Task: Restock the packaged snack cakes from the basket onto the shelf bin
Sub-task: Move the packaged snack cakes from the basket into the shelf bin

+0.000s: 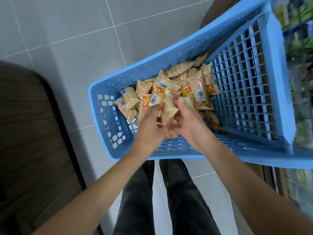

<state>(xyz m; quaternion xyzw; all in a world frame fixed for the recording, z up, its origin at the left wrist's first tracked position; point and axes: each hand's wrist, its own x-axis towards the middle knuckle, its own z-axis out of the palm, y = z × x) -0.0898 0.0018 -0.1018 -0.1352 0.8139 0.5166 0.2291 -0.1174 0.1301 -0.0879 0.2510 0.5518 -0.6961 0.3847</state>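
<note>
Head view: snack cakes (171, 85) lie heaped in the near left end of a blue basket (243, 85), which tilts above the grey tiled floor (67, 31). Both hands reach into the heap. The left hand (152, 123) and right hand (188, 122) curl round one cream packet (169, 107) between them, with at least one more packet under the left fingers. Blurred shelves (299, 48) stand at the far right; the shelf bin itself cannot be picked out. To do this step well, the person should likely gather several packets loosely without crushing the wrappers, lift them clear of the basket wall, then turn right toward the shelves.
</note>
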